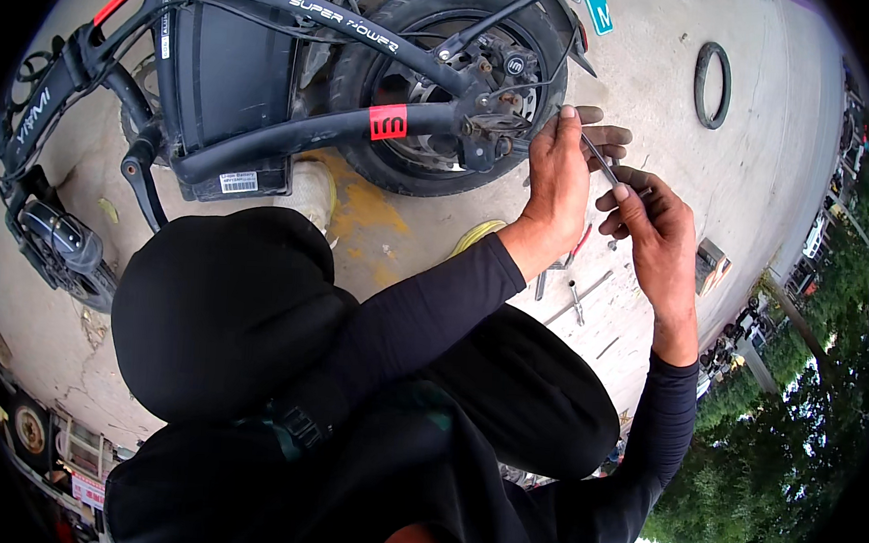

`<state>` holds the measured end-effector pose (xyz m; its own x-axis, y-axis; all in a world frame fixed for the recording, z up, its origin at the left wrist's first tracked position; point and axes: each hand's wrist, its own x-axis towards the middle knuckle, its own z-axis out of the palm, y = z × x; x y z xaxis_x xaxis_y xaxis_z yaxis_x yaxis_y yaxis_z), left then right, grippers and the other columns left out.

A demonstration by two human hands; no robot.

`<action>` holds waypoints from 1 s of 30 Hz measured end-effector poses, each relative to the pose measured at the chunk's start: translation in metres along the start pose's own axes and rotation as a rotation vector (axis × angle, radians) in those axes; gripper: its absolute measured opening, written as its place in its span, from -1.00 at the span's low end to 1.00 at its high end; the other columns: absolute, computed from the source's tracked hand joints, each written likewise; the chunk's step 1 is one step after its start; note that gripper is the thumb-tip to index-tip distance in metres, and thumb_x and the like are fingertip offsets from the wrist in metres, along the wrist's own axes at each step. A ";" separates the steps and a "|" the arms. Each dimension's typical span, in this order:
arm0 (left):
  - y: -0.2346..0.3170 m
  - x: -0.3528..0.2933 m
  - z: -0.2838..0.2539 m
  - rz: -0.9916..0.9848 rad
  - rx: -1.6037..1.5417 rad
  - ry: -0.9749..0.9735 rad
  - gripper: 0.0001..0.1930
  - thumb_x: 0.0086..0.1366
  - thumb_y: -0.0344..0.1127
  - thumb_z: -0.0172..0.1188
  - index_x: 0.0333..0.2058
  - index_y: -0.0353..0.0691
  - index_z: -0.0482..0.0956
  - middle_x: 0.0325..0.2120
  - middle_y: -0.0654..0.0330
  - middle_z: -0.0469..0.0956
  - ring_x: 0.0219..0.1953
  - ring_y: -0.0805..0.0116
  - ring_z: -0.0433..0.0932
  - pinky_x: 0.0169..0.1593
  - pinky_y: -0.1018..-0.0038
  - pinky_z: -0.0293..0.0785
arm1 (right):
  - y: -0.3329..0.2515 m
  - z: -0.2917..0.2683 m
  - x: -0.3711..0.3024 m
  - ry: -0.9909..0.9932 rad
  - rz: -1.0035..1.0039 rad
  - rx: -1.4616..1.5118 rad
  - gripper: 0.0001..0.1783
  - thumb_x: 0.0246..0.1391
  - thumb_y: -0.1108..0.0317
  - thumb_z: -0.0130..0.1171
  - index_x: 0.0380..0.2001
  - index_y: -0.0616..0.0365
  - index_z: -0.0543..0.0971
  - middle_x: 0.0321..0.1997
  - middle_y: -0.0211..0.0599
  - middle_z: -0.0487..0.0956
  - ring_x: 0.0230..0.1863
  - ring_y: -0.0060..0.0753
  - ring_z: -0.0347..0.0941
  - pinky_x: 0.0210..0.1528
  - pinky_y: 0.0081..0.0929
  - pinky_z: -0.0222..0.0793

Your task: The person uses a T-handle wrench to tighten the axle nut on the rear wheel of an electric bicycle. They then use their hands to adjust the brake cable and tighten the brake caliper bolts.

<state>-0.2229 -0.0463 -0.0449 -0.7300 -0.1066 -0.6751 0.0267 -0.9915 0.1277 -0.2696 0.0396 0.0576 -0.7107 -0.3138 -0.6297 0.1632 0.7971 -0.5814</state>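
Observation:
My left hand point(559, 180) and my right hand point(661, 229) meet beside the rear wheel point(366, 71) of a black electric bike. Between them slants a slim metal rod-like tool point(600, 160); its exact kind cannot be made out. Its lower end is pinched between my right thumb and fingers. The upper end runs to my left thumb and fingers, which look closed on it. Both hands are smudged with dark dirt. Just left of my left hand is the wheel's hub and brake area point(497, 108), with rusty bolts and cables.
The bike frame point(314, 139) and battery case point(233, 84) fill the upper left. A small socket wrench point(576, 301) and a red-handled tool point(581, 244) lie on the concrete below my hands. A loose black tyre point(712, 84) lies at the upper right, a small box point(713, 266) beyond my right wrist.

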 end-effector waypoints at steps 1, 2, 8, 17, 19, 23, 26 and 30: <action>0.001 -0.001 -0.002 -0.024 -0.012 0.001 -0.58 0.61 -0.04 -0.21 0.06 -0.30 0.42 -0.13 0.01 0.67 -0.13 0.30 0.59 0.04 0.33 0.46 | -0.003 0.006 0.002 0.046 -0.001 -0.135 -0.73 0.38 0.37 0.12 -0.02 0.38 0.57 -0.39 -0.25 0.68 -0.47 -0.54 0.57 -0.37 -0.52 0.47; 0.000 -0.003 -0.003 -0.047 -0.048 0.014 -0.57 0.60 -0.05 -0.23 0.08 -0.32 0.40 -0.10 -0.02 0.65 -0.11 0.26 0.60 0.04 0.32 0.46 | -0.013 0.014 0.003 0.064 -0.038 -0.273 -0.75 0.35 0.39 0.13 -0.03 0.35 0.57 -0.42 -0.18 0.68 -0.48 -0.40 0.60 -0.37 -0.43 0.48; 0.013 -0.005 -0.014 -0.175 -0.031 0.035 -0.52 0.59 -0.06 -0.30 0.12 -0.27 0.48 -0.02 0.13 0.66 -0.11 0.48 0.53 -0.10 0.55 0.40 | -0.019 0.041 0.020 0.063 -0.192 -0.625 -0.84 0.27 0.40 0.15 -0.18 0.28 0.57 -0.40 0.12 0.64 -0.31 0.23 0.59 -0.26 -0.05 0.47; 0.013 0.001 -0.018 -0.192 -0.143 0.009 -0.52 0.61 -0.11 -0.29 0.12 -0.44 0.39 -0.05 -0.07 0.60 -0.05 0.29 0.56 0.13 0.33 0.46 | -0.021 0.041 0.025 0.091 -0.194 -0.621 -0.85 0.26 0.41 0.15 -0.20 0.26 0.58 -0.42 0.13 0.62 -0.33 0.24 0.58 -0.26 -0.03 0.48; 0.014 0.002 -0.018 -0.187 -0.117 0.011 -0.51 0.61 -0.10 -0.30 0.13 -0.43 0.40 -0.05 -0.04 0.60 -0.03 0.26 0.57 0.15 0.32 0.46 | -0.022 0.042 0.028 0.080 -0.189 -0.650 -0.85 0.25 0.41 0.15 -0.18 0.26 0.59 -0.42 0.13 0.62 -0.32 0.24 0.58 -0.26 -0.03 0.48; 0.011 0.002 -0.020 -0.182 -0.075 0.011 -0.52 0.61 -0.09 -0.30 0.12 -0.39 0.42 -0.06 0.00 0.61 -0.03 0.26 0.58 0.14 0.31 0.46 | -0.014 0.040 0.029 0.082 -0.212 -0.621 -0.84 0.24 0.43 0.16 -0.16 0.23 0.60 -0.44 0.12 0.62 -0.34 0.24 0.58 -0.26 -0.02 0.49; 0.009 0.004 -0.023 -0.169 -0.065 0.020 -0.52 0.60 -0.09 -0.30 0.10 -0.38 0.45 -0.06 0.01 0.61 -0.03 0.26 0.58 0.14 0.30 0.47 | -0.018 0.040 0.031 0.066 -0.223 -0.618 -0.84 0.23 0.43 0.16 -0.16 0.22 0.61 -0.45 0.10 0.62 -0.34 0.22 0.59 -0.26 -0.04 0.49; 0.007 0.005 -0.023 -0.175 -0.094 0.060 -0.53 0.58 -0.09 -0.26 0.06 -0.37 0.47 -0.09 0.03 0.62 -0.05 0.25 0.59 0.14 0.29 0.47 | -0.022 0.040 0.034 0.033 -0.243 -0.696 -0.86 0.21 0.45 0.17 -0.18 0.20 0.60 -0.45 0.04 0.63 -0.36 0.14 0.61 -0.28 -0.10 0.52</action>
<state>-0.2100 -0.0554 -0.0641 -0.6874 0.0662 -0.7233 -0.0314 -0.9976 -0.0615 -0.2702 -0.0088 0.0285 -0.6934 -0.5164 -0.5025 -0.4658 0.8534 -0.2340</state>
